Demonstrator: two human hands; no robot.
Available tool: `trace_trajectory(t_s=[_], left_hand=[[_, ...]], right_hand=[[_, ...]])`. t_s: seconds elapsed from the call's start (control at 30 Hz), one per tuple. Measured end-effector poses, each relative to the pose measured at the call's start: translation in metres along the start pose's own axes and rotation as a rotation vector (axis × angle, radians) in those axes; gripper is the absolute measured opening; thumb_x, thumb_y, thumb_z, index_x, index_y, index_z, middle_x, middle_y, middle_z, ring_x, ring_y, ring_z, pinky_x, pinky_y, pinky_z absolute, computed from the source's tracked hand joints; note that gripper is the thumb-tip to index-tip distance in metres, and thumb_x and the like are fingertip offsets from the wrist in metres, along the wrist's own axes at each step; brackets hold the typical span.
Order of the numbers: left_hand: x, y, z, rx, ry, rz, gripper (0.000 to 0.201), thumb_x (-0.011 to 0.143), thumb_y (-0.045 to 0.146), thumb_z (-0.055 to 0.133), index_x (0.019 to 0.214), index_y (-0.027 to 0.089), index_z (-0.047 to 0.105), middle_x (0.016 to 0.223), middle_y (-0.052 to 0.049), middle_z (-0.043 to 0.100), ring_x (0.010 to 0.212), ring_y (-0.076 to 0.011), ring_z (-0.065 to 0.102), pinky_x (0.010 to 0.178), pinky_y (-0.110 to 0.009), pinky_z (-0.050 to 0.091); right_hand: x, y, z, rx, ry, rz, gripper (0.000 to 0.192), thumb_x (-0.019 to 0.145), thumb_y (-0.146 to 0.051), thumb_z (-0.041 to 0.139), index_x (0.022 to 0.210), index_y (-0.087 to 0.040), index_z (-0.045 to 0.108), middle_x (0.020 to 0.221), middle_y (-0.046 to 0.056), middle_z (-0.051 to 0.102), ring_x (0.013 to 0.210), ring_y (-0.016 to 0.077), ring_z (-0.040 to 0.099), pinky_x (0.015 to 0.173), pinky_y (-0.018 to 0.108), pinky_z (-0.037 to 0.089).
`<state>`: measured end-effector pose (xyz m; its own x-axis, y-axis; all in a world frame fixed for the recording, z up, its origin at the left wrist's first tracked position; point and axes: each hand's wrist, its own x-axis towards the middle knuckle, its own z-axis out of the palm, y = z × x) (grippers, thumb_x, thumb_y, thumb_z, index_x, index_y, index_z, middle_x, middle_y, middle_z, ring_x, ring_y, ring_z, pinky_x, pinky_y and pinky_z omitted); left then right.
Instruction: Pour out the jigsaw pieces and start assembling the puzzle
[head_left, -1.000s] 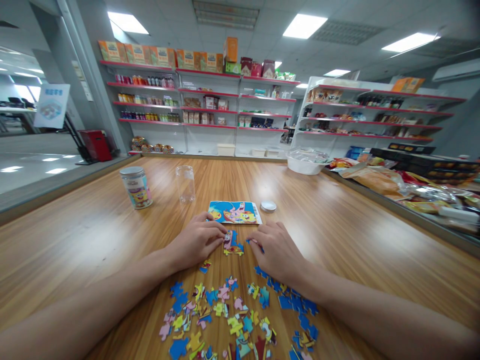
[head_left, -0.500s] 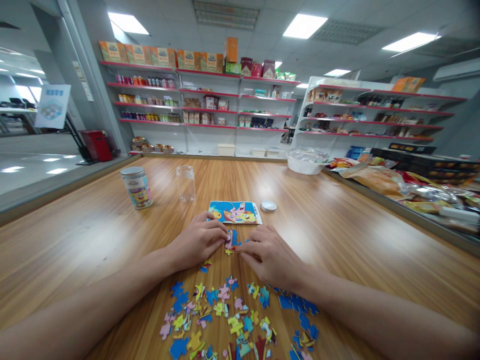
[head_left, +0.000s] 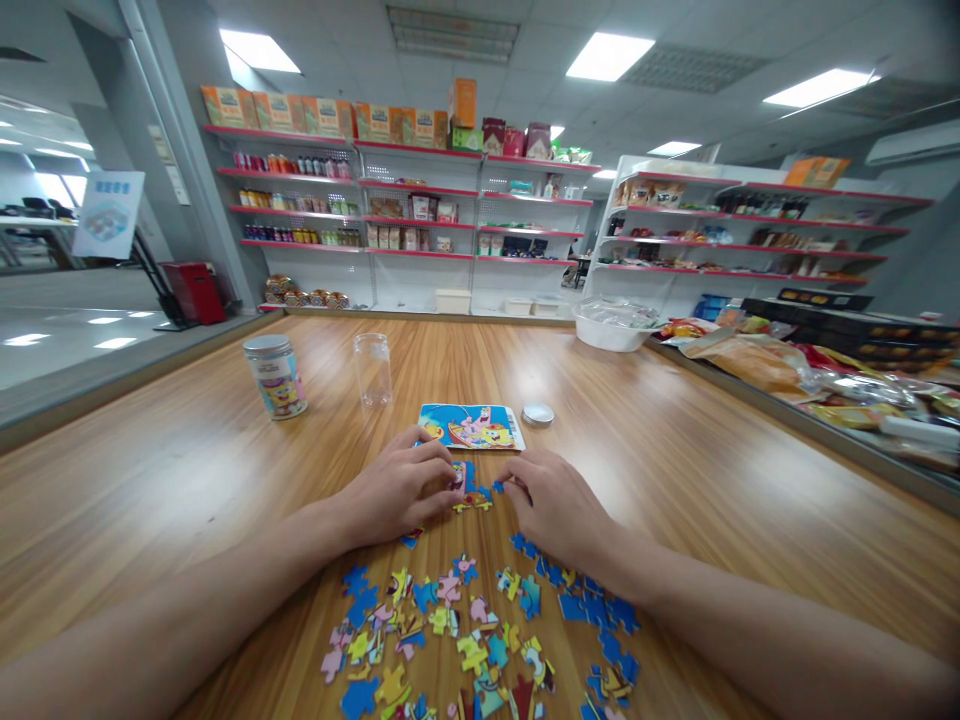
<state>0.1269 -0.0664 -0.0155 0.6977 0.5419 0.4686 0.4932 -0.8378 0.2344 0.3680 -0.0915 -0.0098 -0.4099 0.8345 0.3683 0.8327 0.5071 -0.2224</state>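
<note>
My left hand [head_left: 409,485] lies with curved fingers at the left side of a small patch of joined puzzle pieces [head_left: 470,478], its fingertips on them. Just right of that patch, my right hand [head_left: 551,500] has its thumb and fingers closed at a small blue puzzle piece [head_left: 498,487], partly hidden by the fingertips. A colourful cartoon picture card [head_left: 472,427] lies flat beyond both hands. Many loose puzzle pieces [head_left: 450,590] are spread nearer to me, with more blue pieces [head_left: 596,608] beneath and beside my right forearm. A single piece [head_left: 412,538] sits partly under my left hand.
A cartoon-printed tin [head_left: 275,377] and a clear plastic jar [head_left: 373,370] stand on the wooden table [head_left: 675,450] at the left. A silver lid [head_left: 538,414] lies right of the card. Farther back are a white bowl [head_left: 611,335] and packaged snacks [head_left: 757,360].
My right hand has shifted slightly right, away from the joined pieces, uncovering an orange-brown part of the patch. A blue piece now shows at its fingertips. My left hand stays nearly still.
</note>
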Motion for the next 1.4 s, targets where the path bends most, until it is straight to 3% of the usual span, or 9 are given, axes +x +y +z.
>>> trace_trajectory(t_s=[0.23, 0.43, 0.67, 0.8, 1.17, 1.3, 1.4], left_hand=[[0.001, 0.001, -0.001, -0.008, -0.01, -0.006, 0.019, 0.094, 0.036, 0.061, 0.101, 0.019, 0.068, 0.101, -0.006, 0.067, 0.099, -0.0231, 0.049, 0.092, -0.04, 0.045], [0.001, 0.001, -0.002, 0.005, -0.013, 0.034, 0.018, 0.094, 0.032, 0.061, 0.104, 0.022, 0.071, 0.103, -0.007, 0.066, 0.099, -0.0228, 0.049, 0.092, -0.039, 0.045], [0.0, 0.003, -0.003, 0.011, 0.013, 0.051, 0.017, 0.094, 0.03, 0.061, 0.102, 0.023, 0.075, 0.11, -0.009, 0.063, 0.104, -0.0238, 0.05, 0.094, -0.04, 0.047], [0.0, 0.004, -0.004, -0.014, -0.027, 0.065, 0.018, 0.095, 0.026, 0.058, 0.102, 0.022, 0.074, 0.107, -0.007, 0.065, 0.104, -0.0237, 0.049, 0.096, -0.041, 0.046], [0.001, 0.003, -0.003, -0.047, -0.019, 0.077, 0.018, 0.095, 0.021, 0.055, 0.1, 0.02, 0.073, 0.102, -0.007, 0.067, 0.104, -0.024, 0.049, 0.095, -0.041, 0.045], [0.002, 0.005, -0.005, -0.045, -0.018, 0.071, 0.018, 0.096, 0.021, 0.054, 0.104, 0.019, 0.071, 0.098, -0.008, 0.067, 0.099, -0.023, 0.051, 0.095, -0.041, 0.045], [0.003, 0.005, -0.004, -0.031, -0.02, 0.075, 0.017, 0.096, 0.024, 0.056, 0.103, 0.019, 0.07, 0.096, -0.008, 0.066, 0.096, -0.0225, 0.051, 0.096, -0.043, 0.043]], right_hand=[[0.0, 0.0, -0.001, 0.013, 0.087, -0.03, 0.024, 0.09, -0.007, 0.049, 0.097, -0.015, 0.07, 0.096, 0.009, 0.069, 0.091, 0.0214, 0.063, 0.081, 0.033, 0.046], [-0.001, -0.004, -0.003, -0.073, 0.028, 0.059, 0.014, 0.088, -0.023, 0.06, 0.08, -0.015, 0.068, 0.085, 0.01, 0.068, 0.083, 0.0236, 0.062, 0.076, 0.036, 0.046], [0.001, -0.003, -0.001, 0.073, 0.02, 0.04, 0.004, 0.086, -0.013, 0.062, 0.084, -0.015, 0.065, 0.09, 0.008, 0.067, 0.089, 0.0214, 0.061, 0.081, 0.035, 0.047], [0.001, -0.002, -0.001, 0.193, 0.041, 0.038, 0.011, 0.08, -0.006, 0.064, 0.085, -0.016, 0.062, 0.089, 0.005, 0.066, 0.086, 0.0192, 0.06, 0.078, 0.032, 0.046], [-0.002, -0.003, -0.004, 0.297, 0.179, -0.154, 0.013, 0.078, -0.005, 0.052, 0.077, -0.016, 0.059, 0.078, 0.005, 0.064, 0.078, 0.0183, 0.057, 0.073, 0.031, 0.043], [-0.007, -0.008, -0.009, 0.196, 0.07, -0.207, 0.002, 0.074, -0.015, 0.06, 0.075, -0.017, 0.06, 0.075, 0.004, 0.062, 0.073, 0.0178, 0.055, 0.071, 0.031, 0.04], [-0.009, -0.01, -0.008, 0.137, -0.048, -0.191, 0.007, 0.073, -0.022, 0.064, 0.072, -0.017, 0.06, 0.07, 0.003, 0.061, 0.068, 0.0165, 0.053, 0.069, 0.031, 0.039]])
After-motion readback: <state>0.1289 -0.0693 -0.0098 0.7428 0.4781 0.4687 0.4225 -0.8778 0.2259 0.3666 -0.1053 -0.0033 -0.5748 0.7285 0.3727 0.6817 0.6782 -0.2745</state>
